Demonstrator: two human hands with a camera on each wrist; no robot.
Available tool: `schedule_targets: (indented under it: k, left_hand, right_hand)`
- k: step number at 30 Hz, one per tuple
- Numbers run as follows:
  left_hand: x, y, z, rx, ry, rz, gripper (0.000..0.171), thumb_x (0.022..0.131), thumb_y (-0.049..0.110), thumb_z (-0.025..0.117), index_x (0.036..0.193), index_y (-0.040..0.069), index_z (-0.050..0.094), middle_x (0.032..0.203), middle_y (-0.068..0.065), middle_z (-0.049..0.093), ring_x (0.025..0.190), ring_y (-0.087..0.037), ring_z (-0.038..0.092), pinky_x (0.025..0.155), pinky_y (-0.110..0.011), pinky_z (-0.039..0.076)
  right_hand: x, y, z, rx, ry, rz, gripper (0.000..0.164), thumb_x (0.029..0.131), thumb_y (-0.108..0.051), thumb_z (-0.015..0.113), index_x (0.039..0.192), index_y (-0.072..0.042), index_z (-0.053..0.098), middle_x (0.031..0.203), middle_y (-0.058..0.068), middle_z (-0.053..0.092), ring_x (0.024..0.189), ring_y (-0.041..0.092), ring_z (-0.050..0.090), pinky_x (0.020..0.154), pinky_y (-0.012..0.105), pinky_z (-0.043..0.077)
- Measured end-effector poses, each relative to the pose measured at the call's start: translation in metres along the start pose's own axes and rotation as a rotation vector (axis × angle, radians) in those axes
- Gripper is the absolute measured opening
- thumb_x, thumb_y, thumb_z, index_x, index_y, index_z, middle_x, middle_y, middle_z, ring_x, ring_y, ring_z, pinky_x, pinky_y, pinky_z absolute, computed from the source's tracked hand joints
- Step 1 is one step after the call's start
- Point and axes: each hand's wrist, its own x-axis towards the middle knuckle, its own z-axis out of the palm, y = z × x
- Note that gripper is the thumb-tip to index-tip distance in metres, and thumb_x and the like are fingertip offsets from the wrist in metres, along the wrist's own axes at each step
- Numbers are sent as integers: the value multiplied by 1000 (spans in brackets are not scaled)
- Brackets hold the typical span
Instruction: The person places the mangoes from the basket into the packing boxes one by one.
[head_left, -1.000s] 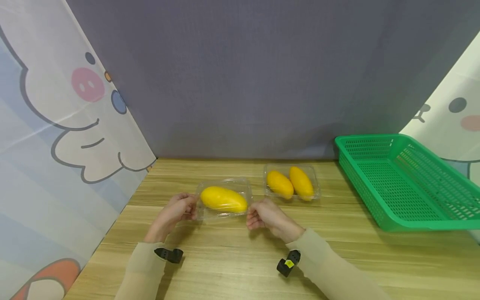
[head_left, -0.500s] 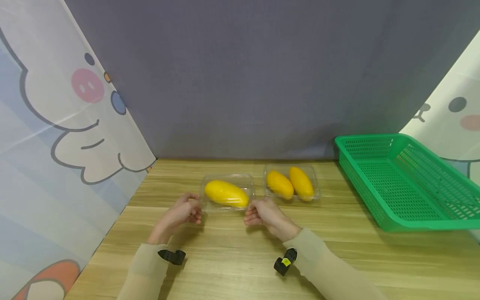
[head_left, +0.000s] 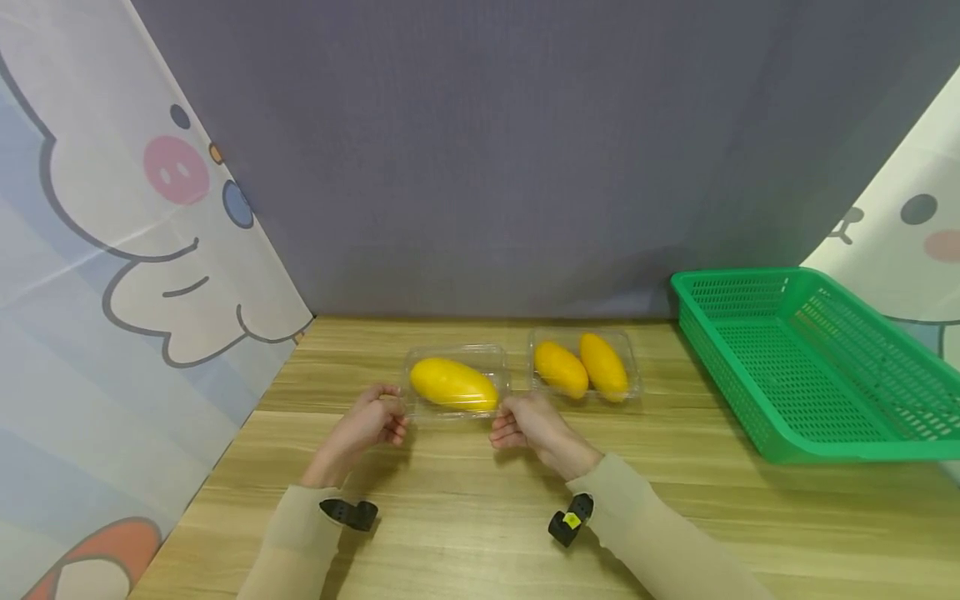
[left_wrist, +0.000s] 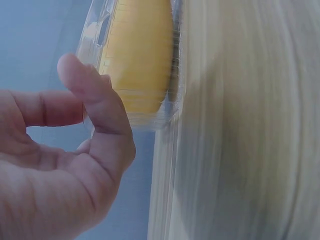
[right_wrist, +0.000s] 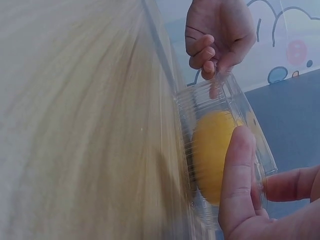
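Observation:
A clear plastic clamshell box (head_left: 489, 358) stands on the wooden table, holding one large yellow mango (head_left: 452, 384). My left hand (head_left: 371, 419) is at its near left corner; in the left wrist view, thumb and finger pinch the box's rim (left_wrist: 93, 31). At the near right corner, my right hand (head_left: 534, 427) grips the same rim between thumb and fingers, as the right wrist view also shows. Both hands' lower fingers are curled beneath the edge. The mango (right_wrist: 214, 150) lies lengthwise between the hands.
Just right of it, a second clear box (head_left: 621, 337) holds two smaller mangoes (head_left: 603, 367). A green slotted basket (head_left: 780, 442) stands at the table's right. Behind rises a grey panel (head_left: 480, 167), with cartoon-printed cloth (head_left: 165, 250) on the left.
Both hands have shifted the box with the large mango slightly away from me and to the right, level with the second box. Over the last half second it has barely moved.

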Motion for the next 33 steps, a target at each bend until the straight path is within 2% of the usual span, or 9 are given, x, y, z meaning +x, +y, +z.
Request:
schedule_targets:
  k: [16, 27, 31, 33]
  left_hand:
    - [4, 0, 2, -34, 46, -7, 53, 101, 8, 43, 147, -10, 24, 90, -13, 58, 71, -17, 55, 65, -28, 54]
    - [21, 5, 6, -52, 105, -28, 47, 103, 9, 42, 146, -8, 31, 89, -14, 58, 69, -17, 55, 65, -28, 53]
    - [23, 7, 9, -11, 130, -8, 46, 102, 8, 42, 144, -10, 33, 90, -16, 59, 68, -18, 57, 65, -31, 55]
    - [21, 8, 11, 60, 155, 8, 46, 103, 10, 42, 144, -10, 34, 93, -18, 59, 69, -20, 59, 67, -33, 57]
  right_hand:
    - [4, -1, -3, -38, -45, 35, 27, 100, -10, 49, 105, 15, 59, 73, 9, 63, 58, 17, 64, 62, 32, 61]
    - [11, -3, -4, -22, -30, 23, 34, 107, -19, 46, 105, 12, 61, 70, 5, 62, 57, 14, 62, 59, 30, 60]
    - [10, -3, -6, -21, -28, 20, 39, 108, -25, 46, 101, 9, 63, 70, 5, 62, 56, 14, 62, 58, 30, 59]
    - [8, -5, -8, -33, -30, 25, 40, 108, -28, 47, 100, 8, 63, 70, 5, 62, 56, 15, 62, 58, 31, 59]
